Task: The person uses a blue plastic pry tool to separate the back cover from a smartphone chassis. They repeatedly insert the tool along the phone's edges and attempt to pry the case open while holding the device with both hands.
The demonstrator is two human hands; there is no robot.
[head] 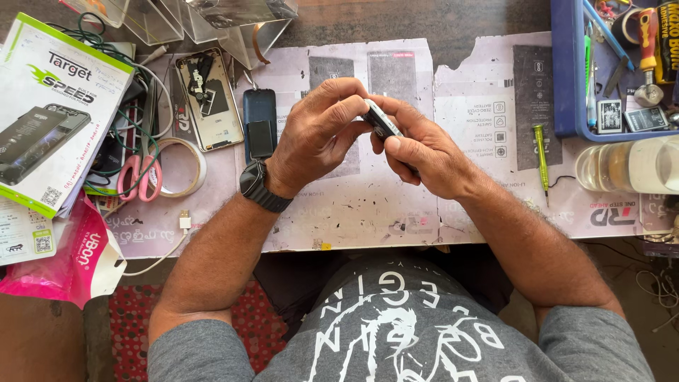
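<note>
Both hands meet above the tabletop, the left hand and right hand with fingers closed around a small dark phone, possibly a handset, held between them. A green screwdriver lies well apart.

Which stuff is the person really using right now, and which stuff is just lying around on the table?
In use:
- small dark phone, gripped by both hands
- left hand
- right hand

Just lying about:
- pink-handled scissors
- roll of tape
- opened phone with its back off
- dark blue phone
- green screwdriver
- clear bottle
- blue tray of tools
</note>
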